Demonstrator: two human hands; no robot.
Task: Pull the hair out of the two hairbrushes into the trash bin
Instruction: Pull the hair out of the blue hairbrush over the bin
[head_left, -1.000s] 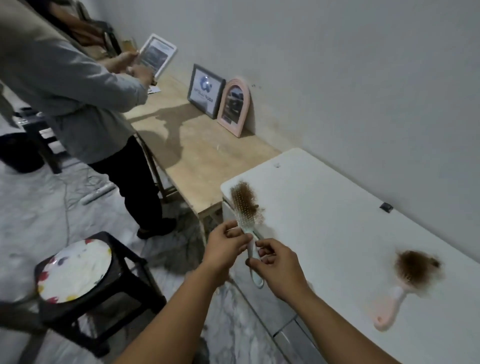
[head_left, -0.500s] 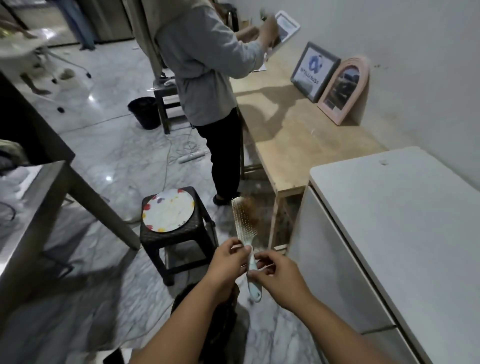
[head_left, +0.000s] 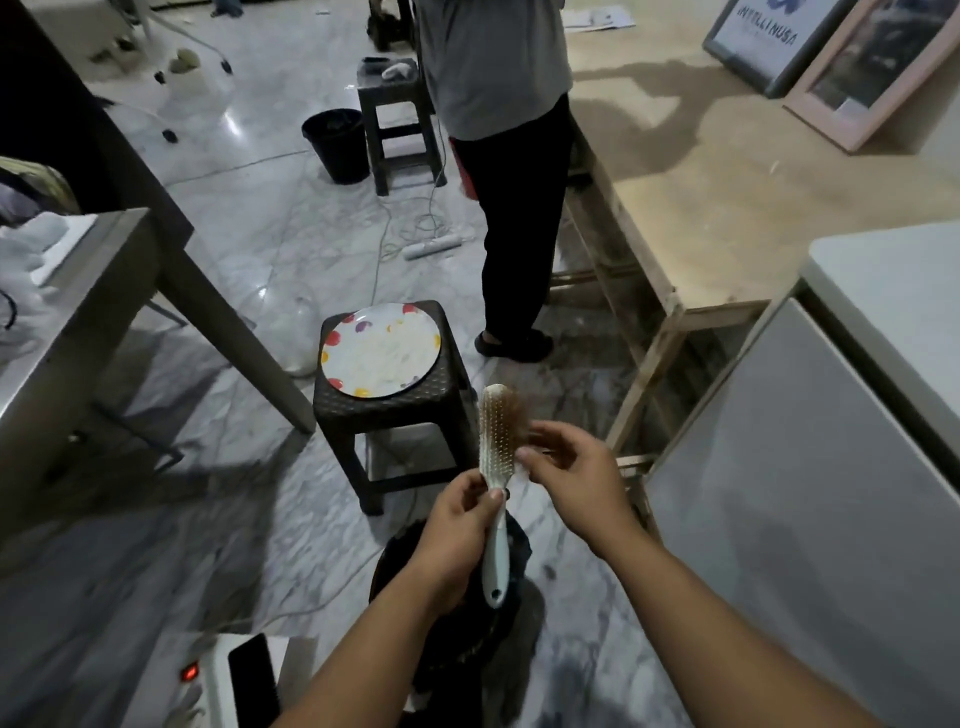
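My left hand (head_left: 457, 535) grips the pale handle of a white hairbrush (head_left: 494, 457) held upright, bristles facing me. A clump of brown hair (head_left: 519, 415) clings to the right side of the brush head. My right hand (head_left: 576, 488) pinches that hair at the brush's right edge. Directly below both hands stands a dark trash bin (head_left: 467, 618), mostly covered by my left arm. The second hairbrush is out of view.
A dark plastic stool (head_left: 395, 415) with a spotted white plate (head_left: 379, 351) stands just beyond my hands. A person (head_left: 511, 156) stands by the wooden table (head_left: 727, 197). A white cabinet (head_left: 831, 441) is on the right, a metal table (head_left: 67, 291) on the left, a power strip (head_left: 208, 680) by my feet.
The view has swung away from the white cabinet top down to the floor. The brush now hangs over the trash bin. My right hand moved from the handle up to the hair on the brush head.
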